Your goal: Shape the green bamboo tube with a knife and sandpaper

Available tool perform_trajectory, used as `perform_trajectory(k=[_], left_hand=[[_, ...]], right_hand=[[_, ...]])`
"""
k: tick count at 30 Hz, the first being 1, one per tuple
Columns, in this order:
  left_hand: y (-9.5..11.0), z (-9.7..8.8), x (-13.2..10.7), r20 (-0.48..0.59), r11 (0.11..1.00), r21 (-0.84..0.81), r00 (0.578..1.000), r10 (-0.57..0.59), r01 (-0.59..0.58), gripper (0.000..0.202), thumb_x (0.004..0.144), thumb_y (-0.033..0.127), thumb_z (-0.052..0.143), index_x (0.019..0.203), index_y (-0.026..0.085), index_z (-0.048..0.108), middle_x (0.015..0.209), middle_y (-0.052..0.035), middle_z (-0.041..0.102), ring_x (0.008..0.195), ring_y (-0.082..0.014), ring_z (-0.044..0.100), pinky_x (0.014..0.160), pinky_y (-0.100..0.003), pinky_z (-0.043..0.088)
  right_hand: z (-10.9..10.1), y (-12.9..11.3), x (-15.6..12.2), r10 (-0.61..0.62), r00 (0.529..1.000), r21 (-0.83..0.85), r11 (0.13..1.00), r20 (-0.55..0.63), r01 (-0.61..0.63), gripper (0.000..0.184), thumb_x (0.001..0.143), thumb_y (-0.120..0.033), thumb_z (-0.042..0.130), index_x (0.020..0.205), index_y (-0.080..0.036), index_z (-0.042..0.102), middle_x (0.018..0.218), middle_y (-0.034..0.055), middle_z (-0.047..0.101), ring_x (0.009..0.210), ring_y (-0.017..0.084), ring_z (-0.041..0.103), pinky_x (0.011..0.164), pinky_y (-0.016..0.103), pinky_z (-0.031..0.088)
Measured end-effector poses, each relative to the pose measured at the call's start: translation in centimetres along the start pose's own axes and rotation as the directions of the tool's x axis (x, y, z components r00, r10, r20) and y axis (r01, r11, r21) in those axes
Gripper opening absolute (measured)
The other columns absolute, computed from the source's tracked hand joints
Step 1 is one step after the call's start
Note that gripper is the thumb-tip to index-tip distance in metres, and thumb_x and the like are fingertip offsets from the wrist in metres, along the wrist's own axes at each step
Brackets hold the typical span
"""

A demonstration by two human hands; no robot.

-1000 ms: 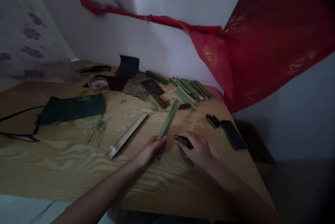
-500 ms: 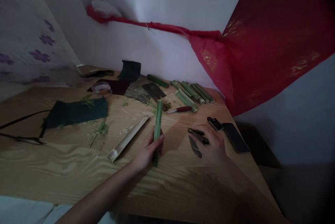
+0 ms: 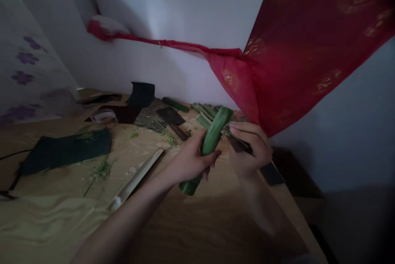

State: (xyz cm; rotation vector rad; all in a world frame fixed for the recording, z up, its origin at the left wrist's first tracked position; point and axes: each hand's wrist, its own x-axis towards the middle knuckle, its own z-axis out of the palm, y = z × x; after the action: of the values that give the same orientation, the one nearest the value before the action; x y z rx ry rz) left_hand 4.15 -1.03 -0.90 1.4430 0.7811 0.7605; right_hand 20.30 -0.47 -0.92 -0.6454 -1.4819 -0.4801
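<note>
My left hand (image 3: 189, 159) is wrapped round a green split bamboo piece (image 3: 210, 142), holding it tilted above the wooden table (image 3: 191, 223), its far end up and to the right. My right hand (image 3: 248, 148) is closed on a dark knife (image 3: 239, 144) whose blade touches the bamboo's upper end. A pale split bamboo half (image 3: 135, 178) lies on the table left of my left hand.
Several green bamboo pieces (image 3: 202, 110) and a cleaver (image 3: 171, 117) lie at the back. A dark cloth (image 3: 64, 148), a small glass dish (image 3: 101, 115) and green shavings sit to the left. A phone (image 3: 273, 173) lies by the right edge. Red fabric (image 3: 293, 50) hangs at right.
My left hand lifted the green bamboo off the table and raised it. My right hand rose with the knife and came to the bamboo's upper end. The camera tilted.
</note>
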Motion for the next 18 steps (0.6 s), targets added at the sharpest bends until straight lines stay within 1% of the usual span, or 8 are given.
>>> perform_trajectory(k=[2, 5, 7, 9, 11, 13, 15, 18], left_hand=[[0.8, 0.4, -0.2, -0.018, 0.997, -0.076, 1.000, -0.004, 0.003, 0.035, 0.084, 0.033, 0.066, 0.111, 0.023, 0.047, 0.055, 0.0107, 0.049, 0.036, -0.0099, 0.050, 0.034, -0.020, 0.044], [1.3, 0.9, -0.4, -0.074, 0.985, -0.174, 0.997, -0.018, 0.005, 0.040, 0.082, 0.030, 0.067, 0.114, 0.022, 0.045, 0.050, 0.0137, 0.043, 0.032, -0.0084, 0.045, 0.031, -0.018, 0.042], [1.2, 1.4, -0.4, -0.091, 0.984, -0.178, 0.995, -0.042, 0.025, 0.039, 0.079, 0.027, 0.067, 0.112, 0.022, 0.046, 0.049, 0.0146, 0.040, 0.031, -0.0079, 0.044, 0.029, -0.017, 0.040], [0.9, 2.0, -0.4, -0.090, 0.985, -0.162, 0.993, -0.078, 0.063, 0.038, 0.077, 0.023, 0.067, 0.109, 0.022, 0.046, 0.050, 0.0148, 0.040, 0.030, -0.0075, 0.044, 0.028, -0.017, 0.040], [0.7, 2.4, -0.4, -0.090, 0.986, -0.139, 0.990, -0.105, 0.092, 0.037, 0.076, 0.021, 0.066, 0.107, 0.022, 0.046, 0.052, 0.0143, 0.042, 0.030, -0.0075, 0.046, 0.028, -0.016, 0.039], [0.8, 2.1, -0.4, -0.099, 0.989, -0.119, 0.990, -0.099, 0.087, 0.037, 0.076, 0.020, 0.066, 0.107, 0.022, 0.046, 0.052, 0.0141, 0.043, 0.030, -0.0077, 0.046, 0.027, -0.016, 0.038], [1.0, 1.3, -0.5, -0.124, 0.993, -0.104, 0.990, -0.060, 0.047, 0.037, 0.075, 0.019, 0.065, 0.107, 0.022, 0.047, 0.051, 0.0140, 0.044, 0.031, -0.0079, 0.046, 0.028, -0.016, 0.038], [1.3, 0.3, -0.7, -0.115, 0.995, -0.102, 0.993, -0.035, 0.023, 0.038, 0.074, 0.016, 0.063, 0.108, 0.022, 0.047, 0.051, 0.0136, 0.046, 0.032, -0.0077, 0.047, 0.031, -0.017, 0.040]], right_hand=[[0.2, 0.0, -0.1, 0.073, 0.997, 0.005, 0.997, -0.001, -0.073, 0.022, 0.079, -0.007, 0.076, 0.092, -0.025, 0.072, 0.087, 0.0013, 0.074, 0.081, 0.020, 0.073, 0.077, 0.038, 0.063], [0.1, -0.3, -0.6, 0.155, 0.986, 0.028, 0.987, 0.058, -0.157, 0.020, 0.079, -0.008, 0.076, 0.090, -0.024, 0.072, 0.081, 0.0006, 0.074, 0.076, 0.018, 0.072, 0.073, 0.034, 0.061], [-0.2, -0.3, -0.9, 0.141, 0.987, 0.025, 0.989, 0.083, -0.143, 0.019, 0.078, -0.009, 0.077, 0.089, -0.024, 0.073, 0.080, 0.0005, 0.074, 0.075, 0.018, 0.072, 0.071, 0.033, 0.060], [-0.5, 0.0, -1.0, 0.144, 0.988, -0.014, 0.990, 0.058, -0.143, 0.018, 0.078, -0.009, 0.076, 0.087, -0.024, 0.073, 0.079, 0.0001, 0.074, 0.074, 0.017, 0.071, 0.070, 0.032, 0.059], [-0.6, 0.2, -1.0, 0.207, 0.978, -0.046, 0.977, 0.012, -0.206, 0.015, 0.080, -0.010, 0.075, 0.086, -0.023, 0.073, 0.078, -0.0004, 0.073, 0.071, 0.017, 0.070, 0.066, 0.030, 0.058], [-0.6, -0.1, -1.0, 0.267, 0.964, -0.025, 0.964, 0.019, -0.266, 0.012, 0.081, -0.013, 0.074, 0.086, -0.023, 0.073, 0.076, -0.0005, 0.073, 0.070, 0.017, 0.070, 0.064, 0.030, 0.057], [-0.4, -0.8, -0.9, 0.259, 0.960, 0.027, 0.964, 0.108, -0.263, 0.010, 0.083, -0.015, 0.074, 0.087, -0.024, 0.074, 0.078, 0.0004, 0.074, 0.072, 0.018, 0.071, 0.065, 0.031, 0.057], [-0.3, -1.7, -0.8, 0.164, 0.964, 0.077, 0.980, 0.208, -0.184, 0.012, 0.084, -0.016, 0.072, 0.089, -0.026, 0.075, 0.081, 0.0013, 0.076, 0.073, 0.019, 0.072, 0.068, 0.033, 0.058]])
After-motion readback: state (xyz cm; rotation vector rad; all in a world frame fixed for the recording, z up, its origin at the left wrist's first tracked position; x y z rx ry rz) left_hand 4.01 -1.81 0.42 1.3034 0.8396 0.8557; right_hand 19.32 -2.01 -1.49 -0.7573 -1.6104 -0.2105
